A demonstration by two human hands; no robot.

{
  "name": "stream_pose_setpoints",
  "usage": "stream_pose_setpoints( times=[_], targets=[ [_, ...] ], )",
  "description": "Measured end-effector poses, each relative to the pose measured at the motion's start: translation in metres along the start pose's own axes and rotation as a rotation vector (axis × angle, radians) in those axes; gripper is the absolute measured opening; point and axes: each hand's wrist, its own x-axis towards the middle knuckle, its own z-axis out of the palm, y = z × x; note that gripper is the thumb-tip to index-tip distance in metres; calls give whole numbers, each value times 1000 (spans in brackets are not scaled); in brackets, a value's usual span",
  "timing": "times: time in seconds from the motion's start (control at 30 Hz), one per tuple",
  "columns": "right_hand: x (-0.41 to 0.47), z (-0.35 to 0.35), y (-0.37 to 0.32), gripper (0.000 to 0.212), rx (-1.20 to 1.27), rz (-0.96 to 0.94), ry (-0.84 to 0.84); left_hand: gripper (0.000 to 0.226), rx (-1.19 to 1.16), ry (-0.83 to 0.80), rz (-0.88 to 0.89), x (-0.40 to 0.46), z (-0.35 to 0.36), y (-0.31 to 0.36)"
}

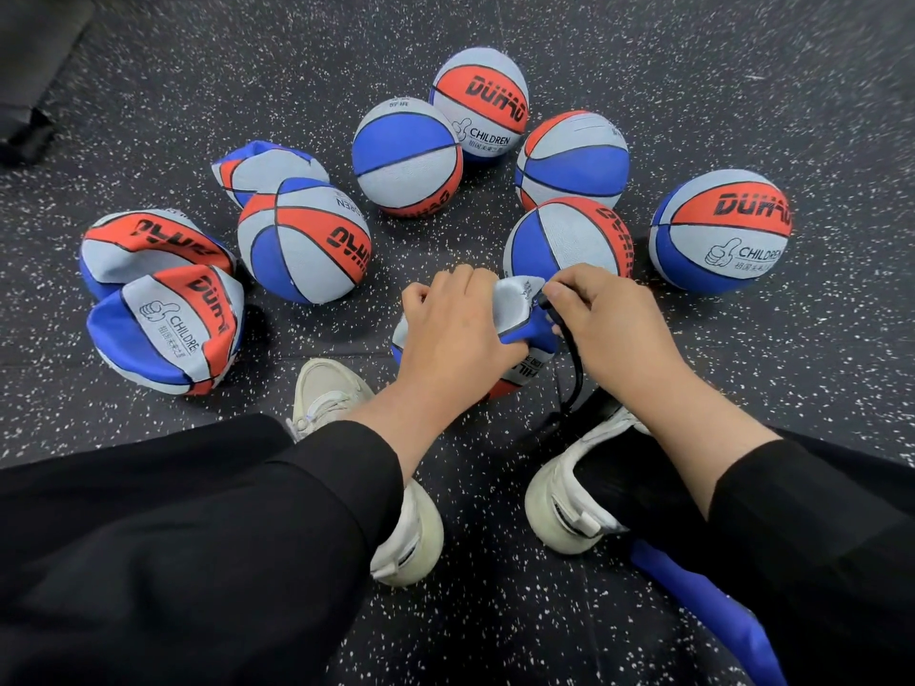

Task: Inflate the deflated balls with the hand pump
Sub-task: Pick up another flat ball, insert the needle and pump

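the speckled floor [495, 32] carries everything: round, firm balls [407, 156] sit toward its far side and right, and crumpled ones [166, 329] lie toward its left edge. the blue pump body [708, 616] lies on the floor at the near right, beside the right shoe [569, 497]. the collapsed ball in hand [520, 309] rests on the floor just ahead of the two shoes, near the middle. the left hand [455, 339] grips it, fingers curled over a folded panel. the right hand [614, 329] pinches the black hose tip [544, 304] between thumb and forefinger, against the fold. the step appears to be seating the needle in the valve; the valve itself is hidden by the fold and the hands. to do it well, flatten the panel around the valve with the left hand so it faces the tip squarely, then press the needle straight in, not at a slant. keep the hose [574, 378] free of kinks before pumping.
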Motion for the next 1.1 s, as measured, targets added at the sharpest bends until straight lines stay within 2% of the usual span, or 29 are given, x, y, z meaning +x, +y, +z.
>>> stream_pose_setpoints(
  times=[0.37, 0.53, 0.6, 0.7, 0.73, 0.93, 1.0, 1.1],
  targets=[
    [-2, 0, -1, 24, -73, -51, -48, 46, 16, 3, 24, -2, 0, 9],
    [-4, 1, 1, 37, -124, -34, -98, 51, 38, -121, -33, -8, 8, -5],
    [0, -8, -2, 45, -162, -28, -18, 54, -11, -154, -101, -8, 10, -9],
    [6, -28, 1, 50, -187, -21, 232, 53, -61, -185, -192, -6, 9, -14],
    [5, -32, 4, 51, -207, -5, 240, 54, -73, -193, -222, -6, 9, -17],
    [-26, -11, 31, 48, -467, 140, -182, 58, -207, -232, -370, -14, 16, -32],
    [-36, -4, 39, 42, -545, 114, -200, 69, -273, -244, -391, -15, 18, -35],
    [-44, 1, 40, 27, -638, -28, -174, 87, -323, -298, -404, -15, 17, -36]
  ],
)
